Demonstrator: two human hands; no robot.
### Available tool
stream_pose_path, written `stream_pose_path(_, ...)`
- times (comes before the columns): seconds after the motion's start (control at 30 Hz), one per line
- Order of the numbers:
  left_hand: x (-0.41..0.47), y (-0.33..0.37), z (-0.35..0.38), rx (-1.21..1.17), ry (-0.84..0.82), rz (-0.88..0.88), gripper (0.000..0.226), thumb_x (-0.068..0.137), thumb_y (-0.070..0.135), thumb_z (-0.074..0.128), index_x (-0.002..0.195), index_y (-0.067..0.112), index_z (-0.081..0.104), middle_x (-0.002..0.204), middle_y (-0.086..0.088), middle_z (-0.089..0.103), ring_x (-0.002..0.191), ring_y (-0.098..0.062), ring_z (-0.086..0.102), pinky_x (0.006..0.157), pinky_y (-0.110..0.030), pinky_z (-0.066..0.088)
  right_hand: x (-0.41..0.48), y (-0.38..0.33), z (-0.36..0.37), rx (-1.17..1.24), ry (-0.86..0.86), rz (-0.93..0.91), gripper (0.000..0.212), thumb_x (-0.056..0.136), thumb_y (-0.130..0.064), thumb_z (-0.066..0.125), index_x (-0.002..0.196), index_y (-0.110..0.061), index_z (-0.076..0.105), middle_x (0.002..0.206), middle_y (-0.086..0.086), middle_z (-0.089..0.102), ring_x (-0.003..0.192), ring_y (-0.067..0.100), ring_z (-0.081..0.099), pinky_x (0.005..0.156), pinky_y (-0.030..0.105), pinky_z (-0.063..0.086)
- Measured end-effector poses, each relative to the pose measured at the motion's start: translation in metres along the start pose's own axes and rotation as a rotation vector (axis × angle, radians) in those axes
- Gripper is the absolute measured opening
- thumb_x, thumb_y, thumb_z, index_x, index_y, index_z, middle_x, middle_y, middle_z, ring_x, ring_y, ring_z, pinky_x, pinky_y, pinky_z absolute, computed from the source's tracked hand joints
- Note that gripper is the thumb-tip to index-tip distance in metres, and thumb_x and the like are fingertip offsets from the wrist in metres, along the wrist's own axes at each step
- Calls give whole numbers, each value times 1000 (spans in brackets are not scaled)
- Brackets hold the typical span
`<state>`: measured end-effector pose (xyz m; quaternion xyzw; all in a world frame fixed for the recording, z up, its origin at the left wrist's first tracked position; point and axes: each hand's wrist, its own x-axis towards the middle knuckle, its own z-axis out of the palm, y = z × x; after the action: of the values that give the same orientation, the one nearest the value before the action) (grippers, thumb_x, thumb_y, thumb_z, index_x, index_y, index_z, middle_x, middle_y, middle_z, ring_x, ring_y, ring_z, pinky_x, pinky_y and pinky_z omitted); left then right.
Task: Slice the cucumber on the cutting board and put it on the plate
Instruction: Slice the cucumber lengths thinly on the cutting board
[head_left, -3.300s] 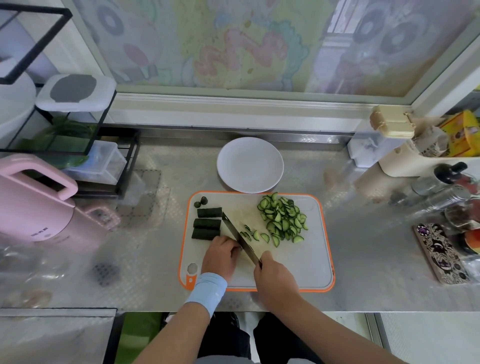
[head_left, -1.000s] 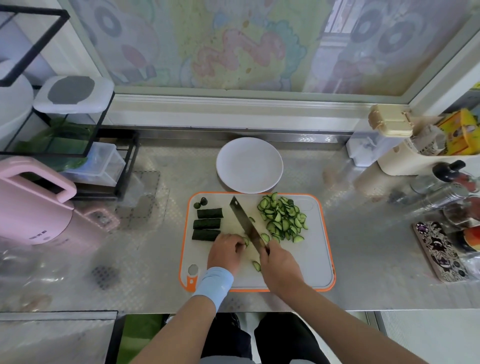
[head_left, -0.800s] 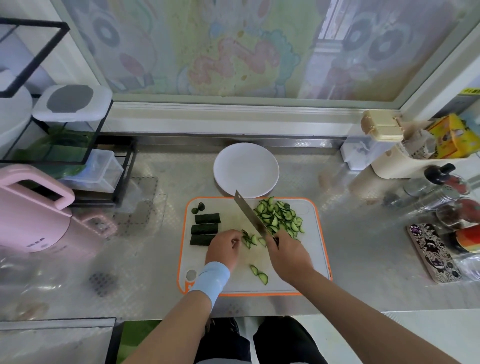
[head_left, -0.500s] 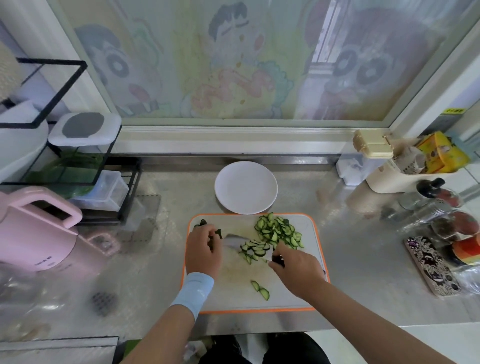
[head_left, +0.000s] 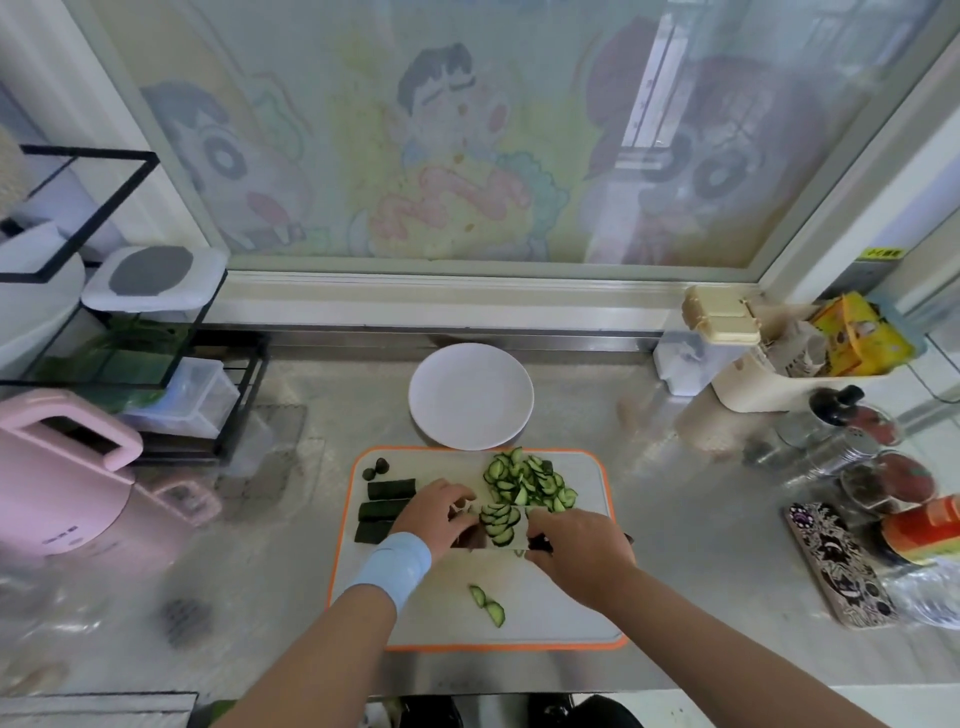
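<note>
Front and centre on the worktop (head_left: 701, 519), cutting board (head_left: 571, 597), with plate (head_left: 470, 397) just behind its far edge. On the board: cucumber lengths (head_left: 389, 489) ranged along the left side with two end stubs (head_left: 376, 467) behind them, heap of slices (head_left: 530, 480) at the far right, knife (head_left: 511, 542) lying crosswise mid-board between left hand (head_left: 436, 512) and right hand (head_left: 576, 545), row of slices (head_left: 498, 522) on its blade, two stray slices (head_left: 488, 603) nearer the front edge. Left of the board, jug appliance (head_left: 62, 483) before a wire rack (head_left: 228, 415); right of it, phone (head_left: 836, 561) near the front, jars (head_left: 888, 483) behind.

Embossed, shiny metal counter (head_left: 691, 525) — matt plastic cutting board (head_left: 582, 587), glossy white plate (head_left: 470, 397)
</note>
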<state>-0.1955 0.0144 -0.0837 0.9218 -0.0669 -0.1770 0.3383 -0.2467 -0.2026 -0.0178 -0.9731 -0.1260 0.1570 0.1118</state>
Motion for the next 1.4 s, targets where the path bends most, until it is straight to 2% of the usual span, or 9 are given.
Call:
stream_pose_path(0.2, -6, 43, 9, 52, -118, -41, 61, 71, 64, 61, 126, 40, 50, 113, 21, 39, 107, -2, 37, 93, -27, 37, 3, 16, -8, -30, -26, -39, 23, 96, -49, 51, 107, -30, 55, 98, -4, 67, 92, 22, 62, 72, 31, 49)
stream_pose_path(0.47, 17, 59, 1, 9, -23, -196, 37, 83, 46, 59, 118, 36, 56, 120, 9, 46, 117, -13, 43, 99, -34, 38, 13, 30, -18, -37, -17, -133, 22, 93, -49, 53, 105, -32, 59, 97, -6, 68, 93, 21, 61, 68, 30, 41)
stream_pose_path(0.6, 17, 85, 4, -77, -104, -160, 39, 70, 54, 64, 105, 38, 64, 110, 14, 58, 100, -10, 55, 93, -32, 46, 17, 34, -25, -45, -3, -190, 26, 91, -51, 52, 109, -33, 61, 95, -7, 70, 92, 20, 63, 66, 30, 40)
stream_pose_path(0.77, 23, 90, -1, -122, -1, -274, 16, 81, 39, 64, 94, 29, 68, 93, 8, 61, 93, -18, 59, 87, -33, 48, 23, 45, -33, -48, -50, -219, 27, 89, -52, 57, 106, -31, 59, 97, -5, 68, 97, 21, 61, 73, 32, 43)
stream_pose_path(0.97, 12, 76, -9, -83, -37, -214, 36, 69, 51, 69, 101, 40, 56, 92, 12, 58, 81, -7, 57, 71, -24, 48, 29, 52, -37, -58, -53, -236, 25, 89, -49, 57, 106, -31, 60, 100, -3, 68, 100, 22, 60, 69, 30, 34)
stream_pose_path(1.1, 8, 66, -16, 44, 10, -318, 16, 85, 30, 57, 98, 37, 53, 90, 8, 60, 74, -12, 60, 71, -31, 54, 32, 51, -35, -43, -64, -266, 25, 89, -49, 58, 107, -31, 61, 101, -6, 69, 99, 20, 61, 71, 29, 36)
stream_pose_path(1.2, 5, 67, -15, -39, 40, -299, 2, 85, 35, 56, 86, 36, 56, 88, 12, 61, 74, -12, 60, 71, -30, 53, 34, 52, -34, -48, -61, -282, 25, 88, -49, 58, 106, -32, 61, 100, -7, 70, 97, 20, 62, 72, 29, 40)
stream_pose_path(1.3, 2, 74, -8, -46, -39, -184, 9, 83, 37, 56, 84, 38, 65, 91, 15, 65, 85, -9, 60, 84, -33, 52, 37, 51, -34, -60, -64, -290, 24, 89, -48, 57, 106, -31, 61, 99, -5, 70, 96, 21, 62, 69, 29, 37)
stream_pose_path(1.4, 4, 73, -3, 76, -139, -107, 36, 89, 18, 45, 109, 38, 67, 111, 9, 58, 102, -12, 53, 91, -24, 41, 40, 48, -33, -52, -78, -283, 25, 87, -47, 57, 105, -29, 61, 98, -4, 70, 96, 22, 62, 69, 29, 39)
